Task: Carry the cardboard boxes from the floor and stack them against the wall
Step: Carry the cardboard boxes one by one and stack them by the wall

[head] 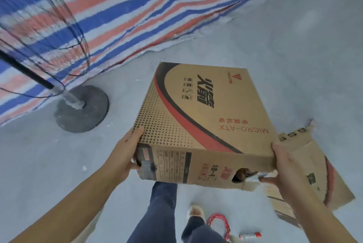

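A brown cardboard box (206, 117) with a red and black curve and "MICRO-ATX" print is held up in front of me, above the floor. My left hand (125, 154) grips its near left corner, thumb on top and fingers round the side. My right hand (284, 168) grips the near right corner, its thumb by a torn handle hole in the front face. A loose, torn flap (322, 180) of the same printed cardboard hangs off the right side behind my right hand.
A red, white and blue striped tarp (137, 7) covers the area ahead and left. A fan stand with a round dark base (82, 109) and wire cage (45, 32) stands at left. On the grey floor by my legs lie a red cord (218, 223) and a small bottle (250, 235).
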`<state>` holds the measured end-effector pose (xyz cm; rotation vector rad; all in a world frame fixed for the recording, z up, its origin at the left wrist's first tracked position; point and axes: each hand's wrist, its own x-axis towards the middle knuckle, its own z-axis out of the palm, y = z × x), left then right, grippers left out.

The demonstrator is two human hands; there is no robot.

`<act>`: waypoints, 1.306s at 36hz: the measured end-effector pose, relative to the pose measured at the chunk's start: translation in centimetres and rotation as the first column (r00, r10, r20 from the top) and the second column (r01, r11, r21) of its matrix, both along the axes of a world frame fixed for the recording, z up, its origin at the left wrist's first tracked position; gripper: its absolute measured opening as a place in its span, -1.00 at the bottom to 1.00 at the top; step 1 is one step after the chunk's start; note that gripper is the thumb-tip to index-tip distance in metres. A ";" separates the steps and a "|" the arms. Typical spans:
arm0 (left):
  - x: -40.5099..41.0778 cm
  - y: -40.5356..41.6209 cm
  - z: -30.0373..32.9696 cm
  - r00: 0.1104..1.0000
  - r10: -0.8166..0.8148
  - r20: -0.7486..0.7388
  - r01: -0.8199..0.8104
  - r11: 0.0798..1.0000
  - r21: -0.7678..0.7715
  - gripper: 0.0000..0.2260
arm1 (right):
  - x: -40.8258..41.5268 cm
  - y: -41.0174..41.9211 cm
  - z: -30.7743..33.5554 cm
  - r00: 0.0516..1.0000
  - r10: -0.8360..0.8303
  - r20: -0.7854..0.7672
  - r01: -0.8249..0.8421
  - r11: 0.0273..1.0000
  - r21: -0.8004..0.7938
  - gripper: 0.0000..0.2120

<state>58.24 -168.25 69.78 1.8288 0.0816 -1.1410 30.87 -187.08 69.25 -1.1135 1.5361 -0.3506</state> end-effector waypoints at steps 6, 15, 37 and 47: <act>-8.2 11.5 1.5 0.939 0.344 0.004 -0.344 0.939 -0.010 -0.75 | 0.1 4.1 2.4 0.948 0.319 -0.010 -0.320 0.947 -0.015 -0.67; -19.0 28.3 3.9 0.668 0.743 0.042 -0.742 0.669 -0.029 -0.76 | 2.9 15.9 5.7 0.696 0.718 0.025 -0.717 0.696 -0.011 -0.72; -42.1 71.8 7.2 -0.196 0.978 0.069 -0.980 -0.193 -0.044 -0.83 | 7.0 67.6 5.9 -0.050 0.995 0.092 -0.998 -0.052 0.026 -0.75; -48.5 83.0 7.9 -0.549 0.833 0.067 -0.835 -0.544 -0.078 -0.78 | 7.3 88.5 7.1 -0.362 0.931 0.045 -0.932 -0.361 -0.027 -0.66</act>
